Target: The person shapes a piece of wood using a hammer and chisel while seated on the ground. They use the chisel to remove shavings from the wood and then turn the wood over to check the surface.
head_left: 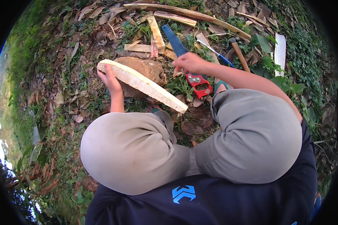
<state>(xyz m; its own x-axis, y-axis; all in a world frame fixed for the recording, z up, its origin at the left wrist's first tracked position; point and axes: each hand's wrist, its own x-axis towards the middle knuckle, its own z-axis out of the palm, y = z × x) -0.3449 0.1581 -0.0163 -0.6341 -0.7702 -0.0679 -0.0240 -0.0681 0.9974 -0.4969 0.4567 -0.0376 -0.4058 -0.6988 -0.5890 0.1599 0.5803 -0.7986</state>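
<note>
My left hand (110,81) is closed round the upper left end of a long, pale piece of wood (148,85). The piece slants down to the right, in front of a brown stone or stump (139,68), with rough marks along its face. Over a hand saw (173,39) with a blue blade and a red handle, my right hand (190,63) hovers or rests; which of the two I cannot tell. Its fingers are curled together, and whatever they hold, if anything, is hidden. The saw lies on the ground with its handle toward me.
To the right lie a thin tool with a blue handle (225,60), a hammer with a wooden handle (240,56) and a white strip (280,54). Split wood pieces (155,32) and a long curved strip (199,15) lie beyond the stone. Leaves and weeds cover the ground.
</note>
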